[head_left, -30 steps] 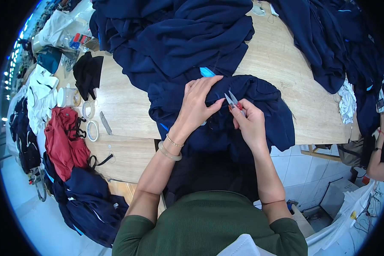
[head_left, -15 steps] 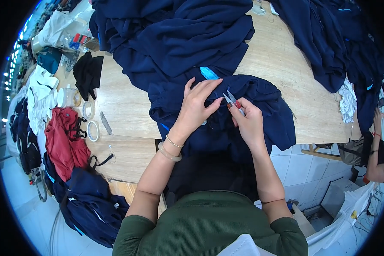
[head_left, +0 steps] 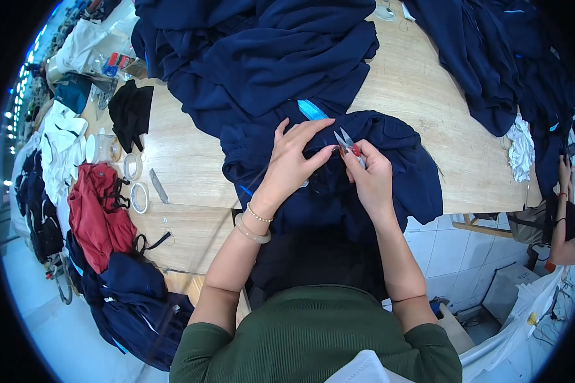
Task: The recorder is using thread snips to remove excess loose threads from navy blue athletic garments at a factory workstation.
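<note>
A navy garment (head_left: 406, 163) lies bunched at the table's near edge, with a bright blue strip (head_left: 312, 110) showing at its far side. My left hand (head_left: 294, 159) rests on the cloth, its thumb and forefinger apart and nothing visible between them. A bead bracelet and a pale bangle circle that wrist. My right hand (head_left: 372, 172) is closed around small thread snips (head_left: 351, 150) with red on the handle. The blades are parted and point away from me, just right of my left fingertips. Cloth under my left palm is hidden.
A large navy fabric heap (head_left: 262, 57) covers the far table. On the left are tape rolls (head_left: 139, 198), a grey blade-like strip (head_left: 158, 186), black cloth (head_left: 131, 115) and a red garment (head_left: 99, 214). At far right, another person's arm (head_left: 563, 217) reaches toward navy cloth.
The snips have tilted slightly, their tips now farther from me. My left thumb has shifted a little to the right. The garment lies almost as before.
</note>
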{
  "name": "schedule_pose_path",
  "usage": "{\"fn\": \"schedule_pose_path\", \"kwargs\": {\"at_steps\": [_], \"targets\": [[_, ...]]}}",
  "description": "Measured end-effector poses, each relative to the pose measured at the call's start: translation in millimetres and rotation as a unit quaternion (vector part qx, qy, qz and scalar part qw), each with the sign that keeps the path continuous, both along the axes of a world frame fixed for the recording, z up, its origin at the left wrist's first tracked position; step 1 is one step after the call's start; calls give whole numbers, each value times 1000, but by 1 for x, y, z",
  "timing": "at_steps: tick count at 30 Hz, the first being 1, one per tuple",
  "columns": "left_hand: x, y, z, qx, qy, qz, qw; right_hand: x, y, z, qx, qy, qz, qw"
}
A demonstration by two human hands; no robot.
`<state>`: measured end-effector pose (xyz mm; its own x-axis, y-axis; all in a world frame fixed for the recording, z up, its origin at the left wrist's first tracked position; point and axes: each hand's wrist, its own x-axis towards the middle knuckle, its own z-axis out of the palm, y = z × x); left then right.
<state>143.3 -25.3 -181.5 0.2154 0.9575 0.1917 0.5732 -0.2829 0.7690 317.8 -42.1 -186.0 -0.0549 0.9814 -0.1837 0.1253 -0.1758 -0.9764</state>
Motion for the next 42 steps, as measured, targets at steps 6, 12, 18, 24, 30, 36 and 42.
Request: {"fn": "schedule_pose_path", "kwargs": {"at_steps": [6, 12, 18, 24, 30, 36, 42], "targets": [[1, 4, -1, -7, -7, -4, 1000, 1, 0, 2, 6, -16, -4, 1000], [7, 6, -7, -4, -5, 17, 1000, 5, 2, 5, 21, -47, -1, 999], [20, 9, -7, 42, 34, 68, 996, 18, 6, 9, 35, 0, -47, 998], [26, 15, -6, 115, 18, 105, 988, 22, 7, 22, 105, -64, -60, 991], [28, 15, -11, 103, -26, 118, 987, 13, 2, 24, 119, -122, -17, 985], [30, 13, -10, 99, -31, 120, 987, 1, 1, 25, 176, -254, -19, 951], [30, 13, -10, 97, -37, 117, 988, -1, 1, 24, 202, -292, -25, 934]]}}
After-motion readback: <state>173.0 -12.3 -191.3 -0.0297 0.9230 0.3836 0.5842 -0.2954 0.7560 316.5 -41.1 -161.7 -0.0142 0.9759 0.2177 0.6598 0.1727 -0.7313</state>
